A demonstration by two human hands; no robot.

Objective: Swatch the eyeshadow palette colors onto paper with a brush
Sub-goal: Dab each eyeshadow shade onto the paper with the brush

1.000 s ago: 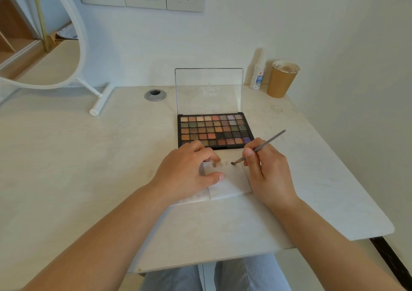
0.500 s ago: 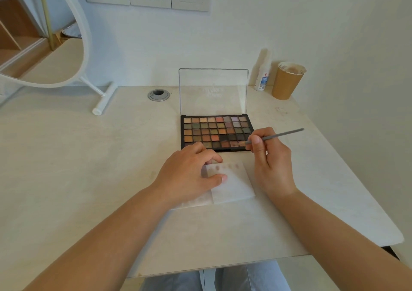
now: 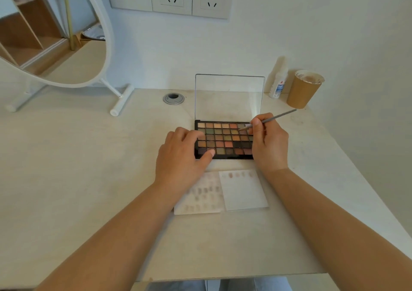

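An open eyeshadow palette (image 3: 225,140) lies on the table (image 3: 78,168) right of centre, its lid (image 3: 229,96) standing upright at the far edge, and two sheets of paper (image 3: 244,190) lie side by side just near of it. The left hand (image 3: 185,154) rests on the palette's left end and the right hand (image 3: 269,143) on its right end, holding a brush (image 3: 267,121) with its tip over the far rows of pans. Far left stands a mirror (image 3: 55,31), a cable hole (image 3: 173,98) sits between it and the lid, and far right a bottle (image 3: 278,83) stands just left of a cup (image 3: 303,90), by the wall.
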